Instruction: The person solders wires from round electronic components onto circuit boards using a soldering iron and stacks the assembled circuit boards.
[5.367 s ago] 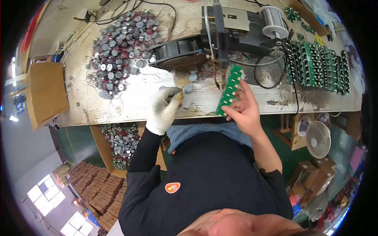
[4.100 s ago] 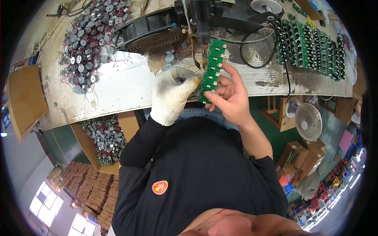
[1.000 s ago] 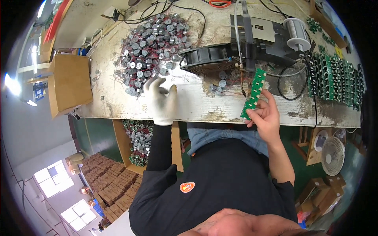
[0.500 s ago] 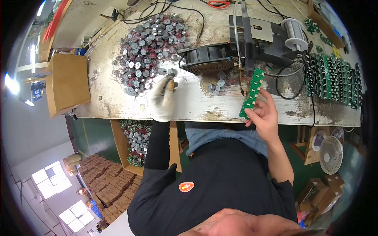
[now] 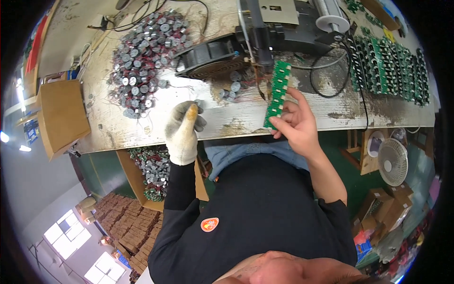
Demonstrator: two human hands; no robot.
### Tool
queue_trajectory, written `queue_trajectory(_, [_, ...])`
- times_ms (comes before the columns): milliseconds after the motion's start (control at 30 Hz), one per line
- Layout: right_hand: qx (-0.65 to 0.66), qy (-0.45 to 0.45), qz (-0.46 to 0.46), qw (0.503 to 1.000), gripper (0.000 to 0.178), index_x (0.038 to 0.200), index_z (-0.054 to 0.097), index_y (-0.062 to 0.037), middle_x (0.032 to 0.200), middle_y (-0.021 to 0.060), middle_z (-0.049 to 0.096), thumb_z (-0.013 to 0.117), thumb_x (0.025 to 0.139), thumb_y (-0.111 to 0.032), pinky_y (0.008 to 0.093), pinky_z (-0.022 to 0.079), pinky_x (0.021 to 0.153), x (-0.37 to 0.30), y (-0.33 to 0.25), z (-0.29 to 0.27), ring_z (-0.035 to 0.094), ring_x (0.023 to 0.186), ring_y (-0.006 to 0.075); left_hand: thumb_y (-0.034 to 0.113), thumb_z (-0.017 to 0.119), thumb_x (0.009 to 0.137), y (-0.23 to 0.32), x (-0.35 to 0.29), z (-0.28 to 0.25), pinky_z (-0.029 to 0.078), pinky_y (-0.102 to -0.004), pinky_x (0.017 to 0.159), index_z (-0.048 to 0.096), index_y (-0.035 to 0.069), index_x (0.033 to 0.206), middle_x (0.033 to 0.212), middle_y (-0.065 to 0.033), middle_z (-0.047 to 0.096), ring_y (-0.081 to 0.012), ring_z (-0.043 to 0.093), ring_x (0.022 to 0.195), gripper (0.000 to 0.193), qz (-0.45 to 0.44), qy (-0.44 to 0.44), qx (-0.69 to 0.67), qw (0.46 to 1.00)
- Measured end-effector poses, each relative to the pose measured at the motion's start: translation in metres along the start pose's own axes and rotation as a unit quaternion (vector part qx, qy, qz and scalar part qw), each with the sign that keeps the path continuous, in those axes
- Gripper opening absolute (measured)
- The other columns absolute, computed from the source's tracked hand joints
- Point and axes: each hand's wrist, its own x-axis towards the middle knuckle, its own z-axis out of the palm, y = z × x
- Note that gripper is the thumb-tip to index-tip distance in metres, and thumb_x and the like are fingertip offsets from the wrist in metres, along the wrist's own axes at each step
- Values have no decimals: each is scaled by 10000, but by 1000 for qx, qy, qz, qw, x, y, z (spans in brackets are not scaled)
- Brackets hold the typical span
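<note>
My left hand (image 5: 182,132), in a white glove with grey fingertips, is closed over the bench's front edge. A small round grey buzzer (image 5: 197,102) shows at its fingertips, partly hidden by the glove. My bare right hand (image 5: 300,125) grips the lower end of a green circuit board strip (image 5: 278,92) between thumb and fingers. The strip stands tilted, with small white parts along it. Beyond it is an upright dark soldering tool (image 5: 261,47). Several loose buzzers (image 5: 235,86) lie between my hands. A big pile of wired buzzers (image 5: 146,61) is beyond my left hand.
A black fan (image 5: 208,59) stands between the pile and the soldering tool. A solder wire spool (image 5: 331,16) is at the back right, with rows of green boards (image 5: 392,71) beside it. A cardboard box (image 5: 64,116) stands left; an open carton (image 5: 132,177) is below the bench.
My left hand has drawn back from the pile toward the bench edge, with a buzzer at its fingertips. The right hand still holds the board strip. The whole view has shifted.
</note>
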Motion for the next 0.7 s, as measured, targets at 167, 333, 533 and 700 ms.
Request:
queue_trajectory(167, [14,-24,-9,1000,734,1433,244,-64,1081,156,533,628,822,73,238,518,543,-1,0,1,624,676,149,210,616,916,-1,-21,43,408,-193,550,595,-5,994,751,-25,601,-70,550,613,230,-145,-102,46,983])
queue_trajectory(333, [22,-30,4,999,733,1432,250,-70,1065,146,549,617,817,87,237,517,532,-2,-4,1,625,671,150,210,632,912,-5,-14,62,430,-198,633,602,-31,1032,809,-43,613,-64,550,702,271,-152,-175,50,972])
queue_trajectory(533, [29,-33,5,999,729,1428,253,-71,1069,140,553,614,815,87,235,517,533,-6,-5,1,624,670,149,165,617,910,4,-14,83,463,-226,672,608,-57,958,844,-58,620,-84,563,744,228,-150,-184,27,971])
queue_trajectory(700, [30,-32,-14,999,738,1434,212,-23,1112,213,548,585,814,121,246,522,505,-5,-2,0,642,670,176,141,603,909,-1,-9,82,484,-230,682,595,-61,942,827,-60,627,-87,580,751,204,-114,-193,68,972])
